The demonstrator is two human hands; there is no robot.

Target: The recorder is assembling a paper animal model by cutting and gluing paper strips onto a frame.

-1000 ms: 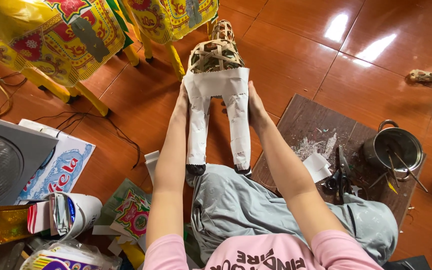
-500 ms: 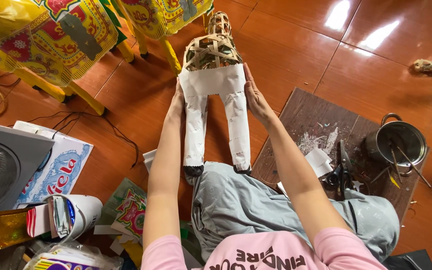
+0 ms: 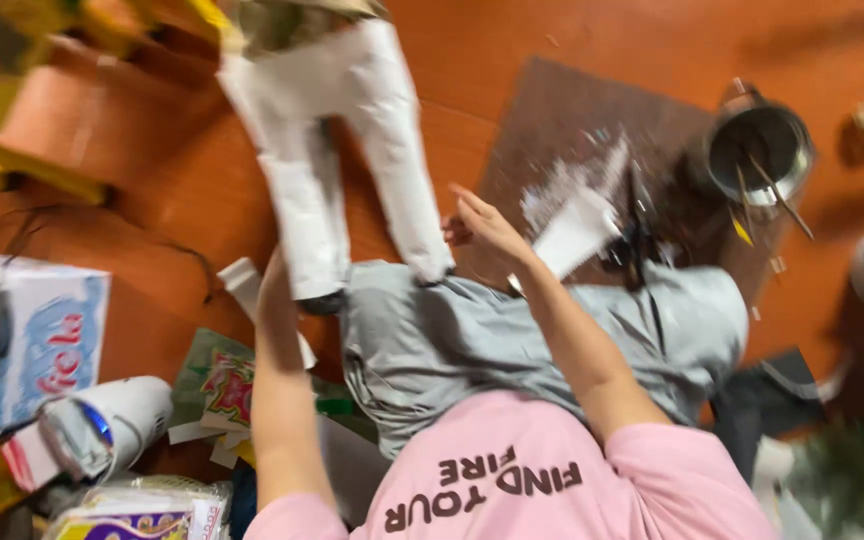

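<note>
Two white paper-covered legs of a figure (image 3: 352, 150) stand on the red floor (image 3: 552, 40) before the person's knees. It looks light, stiff but easy to dent, so the legs are the best place to hold. The left hand (image 3: 274, 275) touches the left leg's foot; its grip I cannot tell. The right hand (image 3: 482, 228) hovers released beside the right leg, fingers spread.

White paper-covered figure legs (image 3: 352, 150); my grey trousers (image 3: 472, 340); my pink shirt (image 3: 522, 480); orange-red tiled floor (image 3: 592, 40); dark brown mat (image 3: 572, 120); silver metal pot (image 3: 758, 150).
</note>
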